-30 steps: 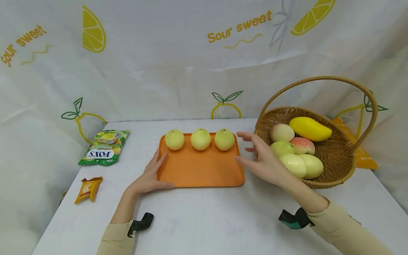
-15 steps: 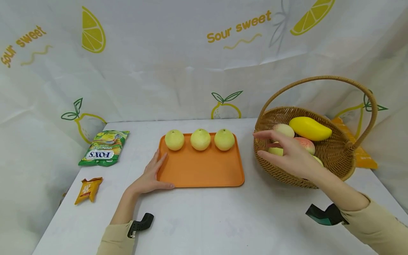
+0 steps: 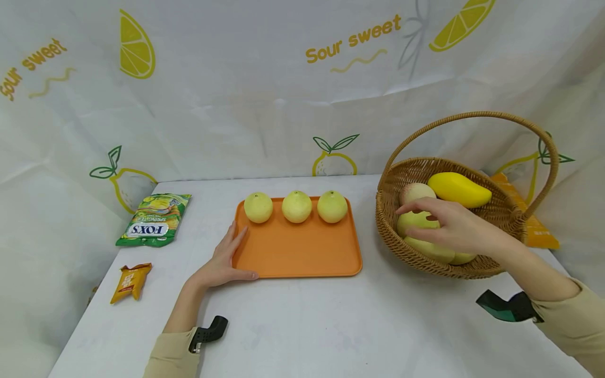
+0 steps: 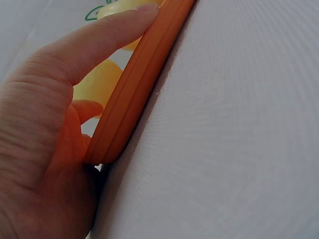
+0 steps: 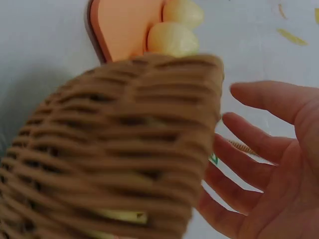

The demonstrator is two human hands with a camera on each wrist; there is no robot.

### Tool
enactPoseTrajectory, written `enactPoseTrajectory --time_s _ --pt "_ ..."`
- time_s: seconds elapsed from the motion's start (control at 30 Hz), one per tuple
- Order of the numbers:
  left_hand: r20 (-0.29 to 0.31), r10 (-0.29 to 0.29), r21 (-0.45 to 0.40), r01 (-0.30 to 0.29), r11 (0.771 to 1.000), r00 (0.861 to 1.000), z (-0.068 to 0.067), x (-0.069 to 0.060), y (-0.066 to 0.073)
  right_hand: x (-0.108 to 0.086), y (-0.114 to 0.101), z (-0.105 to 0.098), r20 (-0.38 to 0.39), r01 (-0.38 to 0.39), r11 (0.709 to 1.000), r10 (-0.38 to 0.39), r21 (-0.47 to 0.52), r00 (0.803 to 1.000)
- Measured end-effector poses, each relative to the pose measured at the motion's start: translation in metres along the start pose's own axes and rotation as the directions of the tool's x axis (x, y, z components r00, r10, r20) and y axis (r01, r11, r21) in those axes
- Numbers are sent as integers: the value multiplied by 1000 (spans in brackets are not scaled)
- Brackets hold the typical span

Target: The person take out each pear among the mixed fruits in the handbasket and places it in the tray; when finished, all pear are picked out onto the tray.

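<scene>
My left hand (image 3: 222, 264) rests at the left end of an orange tray (image 3: 298, 252), thumb along the front edge and fingers spread on the left side. In the left wrist view its thumb (image 4: 109, 37) touches the tray rim (image 4: 134, 94). Three round pale green fruits (image 3: 296, 207) stand in a row at the tray's back. My right hand (image 3: 454, 226) hovers over the wicker basket (image 3: 402, 247), fingers loosely bent and apart, holding nothing. Under it lie a pale green fruit (image 3: 416, 222) and more pale fruits (image 3: 427, 249). The hand hides the red peach.
A yellow mango (image 3: 459, 189) and a whitish peach (image 3: 416, 192) lie in the basket, under its tall arched handle (image 3: 477, 114). Behind it is an orange packet (image 3: 541, 233). On the left lie a green FOX'S bag (image 3: 156, 220) and a small orange-brown packet (image 3: 132, 282).
My right hand has moved right, from beside the tray's right edge to above the fruit in the basket. The left hand, tray and fruits have stayed in place.
</scene>
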State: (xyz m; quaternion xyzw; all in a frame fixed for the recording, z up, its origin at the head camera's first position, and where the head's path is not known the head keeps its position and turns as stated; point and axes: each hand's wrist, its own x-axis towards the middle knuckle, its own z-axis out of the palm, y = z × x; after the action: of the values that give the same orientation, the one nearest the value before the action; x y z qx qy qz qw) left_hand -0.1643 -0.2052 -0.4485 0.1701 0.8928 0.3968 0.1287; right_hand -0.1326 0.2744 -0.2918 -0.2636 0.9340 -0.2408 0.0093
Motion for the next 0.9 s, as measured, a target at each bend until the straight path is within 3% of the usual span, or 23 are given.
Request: enactPoseTrajectory --time_s 0.23,0.47,0.7,0.9 --pt "2 -13 -5 13 1000 1000 -1 0 0 -1 18 -9 177 -3 1000 -1 21 984" --pt "0 -6 1 6 1000 1000 -1 -1 -1 0 31 -19 350 -55 998 38 39 936" --pt "-4 -2 5 2 1000 1000 -1 0 -1 0 38 -23 421 17 998 9 -59 907" --pt "-2 -6 5 6 1000 1000 0 1 -1 2 38 -19 494 -10 997 46 -76 868"
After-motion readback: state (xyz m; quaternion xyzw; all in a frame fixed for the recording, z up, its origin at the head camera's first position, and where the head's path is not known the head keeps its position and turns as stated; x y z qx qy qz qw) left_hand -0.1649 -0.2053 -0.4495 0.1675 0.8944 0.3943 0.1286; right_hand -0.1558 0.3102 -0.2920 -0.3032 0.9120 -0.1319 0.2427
